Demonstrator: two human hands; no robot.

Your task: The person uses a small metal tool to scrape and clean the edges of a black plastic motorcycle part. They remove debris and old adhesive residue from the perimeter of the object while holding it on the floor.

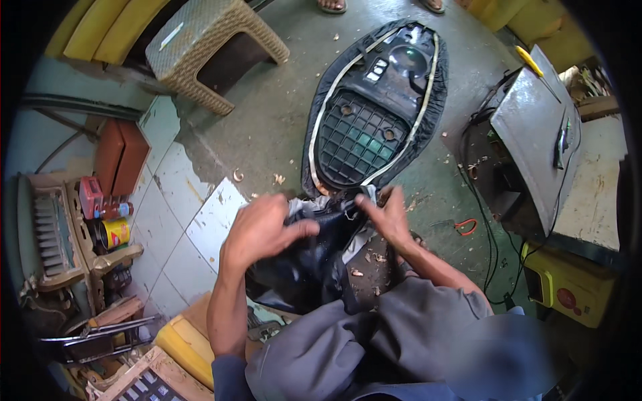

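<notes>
My left hand (264,227) is at the left edge of a black vinyl piece (307,260), fingers curled on it and thumb stretched across it. My right hand (386,215) grips the top right of the same piece, where pale backing shows. The vinyl hangs down toward my grey-clad lap. Just beyond my hands lies an upturned seat (361,134) with a gridded plastic base, a pale strip along both sides and black cover gathered round its rim. Its narrow lower end meets the vinyl.
A wicker stool (207,47) stands upper left; another person's sandalled feet (331,5) are at the top. Right are a metal-topped stand (528,140) with a yellow screwdriver (528,61), cables, orange-handled tool (466,227) and yellow container (568,281). Left are boxes (120,154) and clutter.
</notes>
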